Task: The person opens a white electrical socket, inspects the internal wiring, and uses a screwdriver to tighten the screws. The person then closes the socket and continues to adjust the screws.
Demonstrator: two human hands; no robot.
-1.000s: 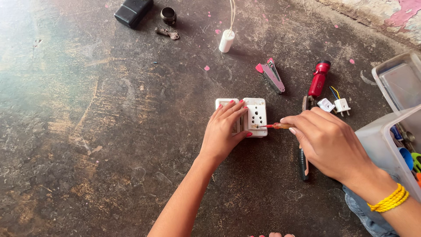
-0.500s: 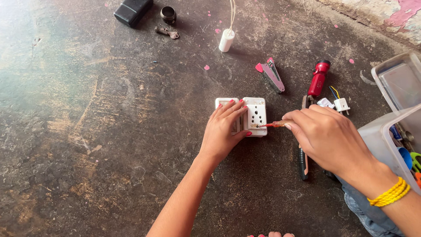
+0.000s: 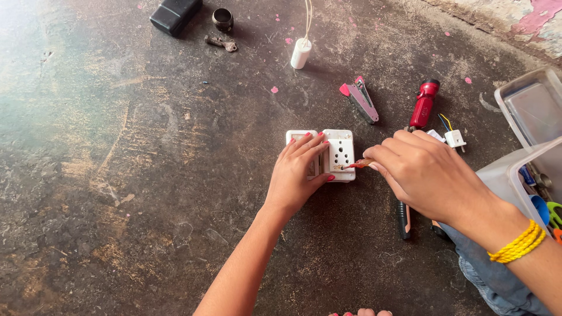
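Left hand (image 3: 295,175) lies flat, fingers spread, pinning white plastic socket plate (image 3: 338,153) mid-floor. Right hand (image 3: 424,172) is closed around small red-tipped tool (image 3: 358,164), tip at plate's right edge. Clear plastic boxes (image 3: 530,105) far right. Dark stained concrete floor (image 3: 117,146).

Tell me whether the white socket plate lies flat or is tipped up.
Flat: the white socket plate lies face up on the floor, left hand pressing it, right hand holding a tool at it.
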